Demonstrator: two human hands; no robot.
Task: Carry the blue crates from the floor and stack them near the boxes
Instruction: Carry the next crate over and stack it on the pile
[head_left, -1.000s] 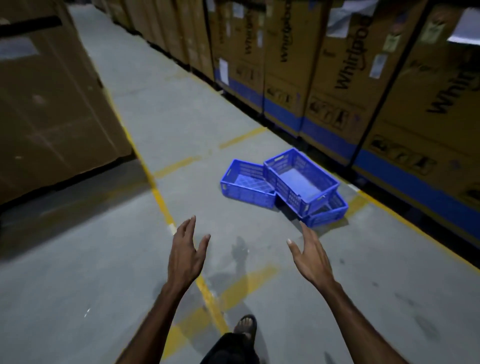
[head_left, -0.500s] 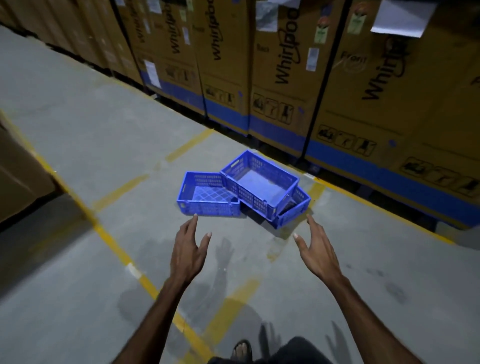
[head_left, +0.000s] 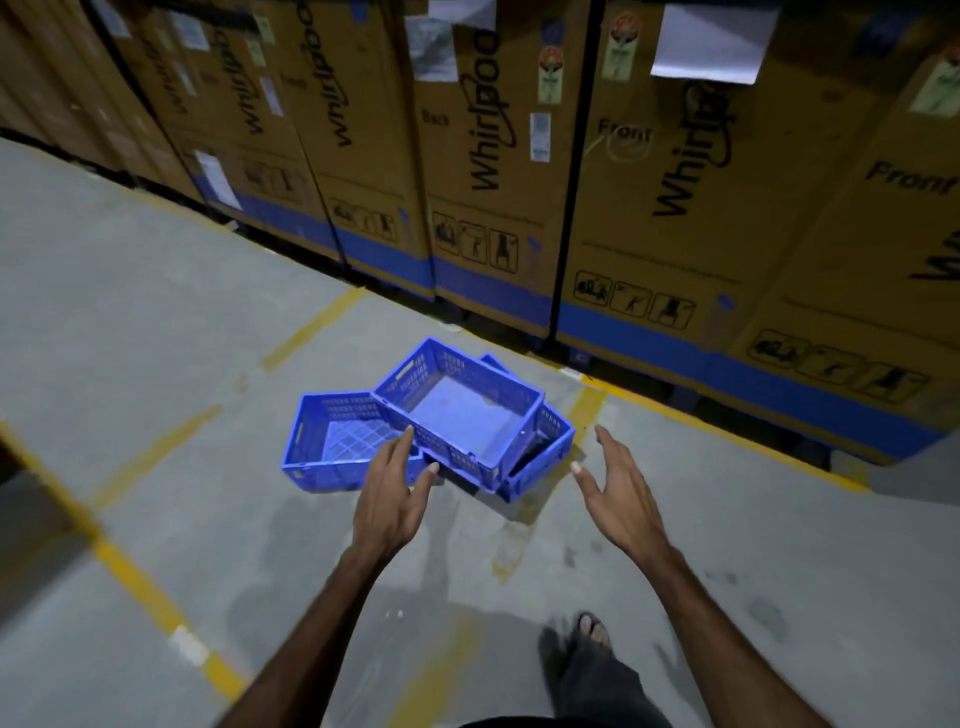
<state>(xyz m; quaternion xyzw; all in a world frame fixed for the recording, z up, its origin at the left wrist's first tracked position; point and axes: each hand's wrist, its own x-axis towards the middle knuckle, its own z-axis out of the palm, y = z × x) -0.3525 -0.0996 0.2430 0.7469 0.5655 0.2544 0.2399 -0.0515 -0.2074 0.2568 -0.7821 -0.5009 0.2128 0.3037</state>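
Observation:
Three blue plastic crates lie in a loose heap on the grey floor. The top crate (head_left: 457, 410) sits tilted across a left crate (head_left: 332, 447) and a right crate (head_left: 545, 447) that is mostly hidden under it. My left hand (head_left: 389, 499) reaches forward with straight fingers, its tips in front of the near edges of the left and top crates. Out to the right, my right hand (head_left: 618, 488) is held open, apart from the right crate's corner. Neither hand holds anything.
A wall of tall brown cardboard boxes (head_left: 519, 171) with blue bands runs along the far side, right behind the crates. Yellow lines (head_left: 145, 587) mark the floor. My sandalled foot (head_left: 592, 631) is at the bottom right.
I have walked closer to the crates, which now fill more of the view. Both hands have moved forward, and my left fingertips now overlap the crates' near edges.

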